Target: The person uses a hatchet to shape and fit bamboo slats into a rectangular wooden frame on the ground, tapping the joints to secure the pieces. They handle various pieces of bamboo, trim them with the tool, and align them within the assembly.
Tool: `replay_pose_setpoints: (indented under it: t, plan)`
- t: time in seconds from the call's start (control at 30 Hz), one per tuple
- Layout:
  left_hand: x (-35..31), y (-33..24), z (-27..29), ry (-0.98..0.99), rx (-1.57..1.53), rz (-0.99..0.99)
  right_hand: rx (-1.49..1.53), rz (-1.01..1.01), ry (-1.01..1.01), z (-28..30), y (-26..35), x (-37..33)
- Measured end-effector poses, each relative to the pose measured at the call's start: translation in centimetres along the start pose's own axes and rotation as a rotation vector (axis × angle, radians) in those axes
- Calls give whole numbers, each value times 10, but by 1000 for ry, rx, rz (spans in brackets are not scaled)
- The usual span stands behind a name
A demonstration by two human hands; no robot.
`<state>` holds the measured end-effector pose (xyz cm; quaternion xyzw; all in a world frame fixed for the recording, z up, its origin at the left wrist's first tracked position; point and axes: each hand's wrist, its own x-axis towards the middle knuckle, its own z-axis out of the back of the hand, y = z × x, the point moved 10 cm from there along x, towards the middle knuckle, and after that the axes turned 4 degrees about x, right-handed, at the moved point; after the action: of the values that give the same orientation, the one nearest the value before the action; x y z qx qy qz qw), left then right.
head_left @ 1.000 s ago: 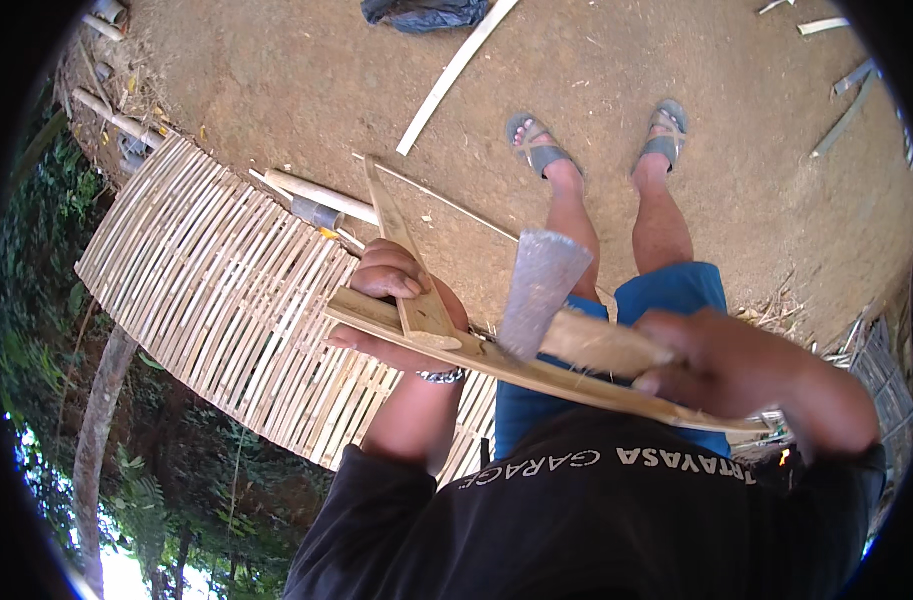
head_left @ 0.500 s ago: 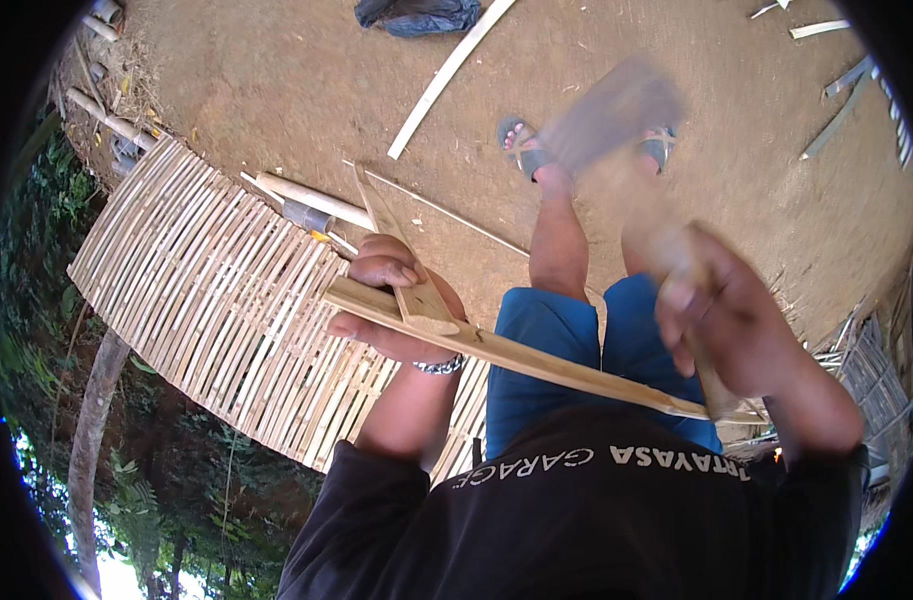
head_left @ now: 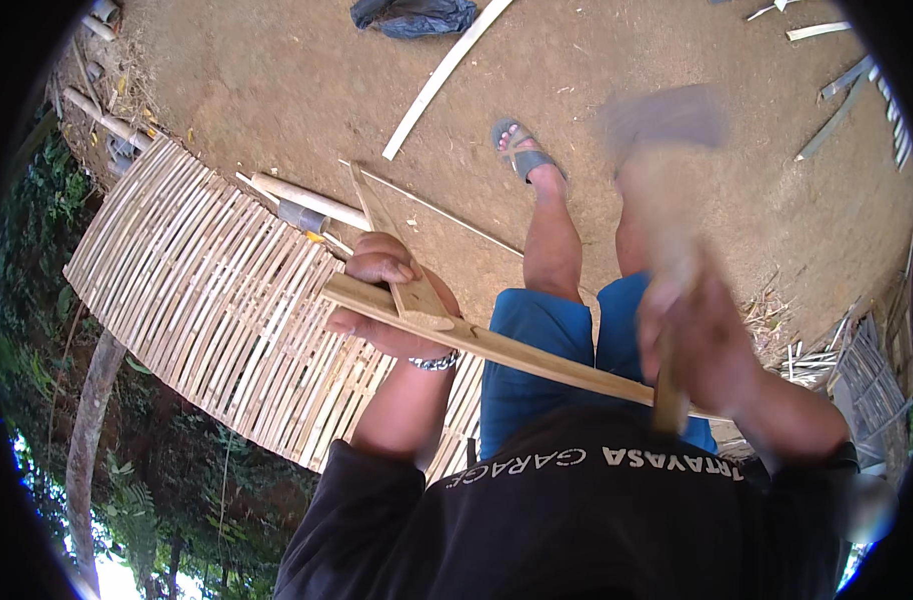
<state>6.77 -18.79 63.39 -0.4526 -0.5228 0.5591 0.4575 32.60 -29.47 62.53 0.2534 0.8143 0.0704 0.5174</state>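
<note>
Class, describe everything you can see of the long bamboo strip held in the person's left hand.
The long bamboo strip is a pale tan, flat, narrow slat that looks like split bamboo. It slants from upper left to lower right across the person's lap. The left hand grips its upper end, pressing a second strip across it. Its far end passes behind the blurred right hand.

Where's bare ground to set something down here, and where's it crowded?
Free: dirt between the long pale slat, the dark bundle and the sandalled foot. Crowded: woven bamboo mat with poles at its edge on the left; scattered strips and debris on the right.
</note>
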Motion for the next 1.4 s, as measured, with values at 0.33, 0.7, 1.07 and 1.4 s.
replay_pose_setpoints:
  t: [0.33,0.7,1.07,1.4]
  plan:
    - [0,3,-2,-7,100,10,227,54,-227,34,6,6]
    - [9,14,-37,65,337,15,-456,-62,-33,39,-24,10]
    - [29,76,-112,155,452,122,-523,-56,-219,70,0,6]
    - [37,143,-172,204,599,144,-450,-45,-478,175,-22,39]
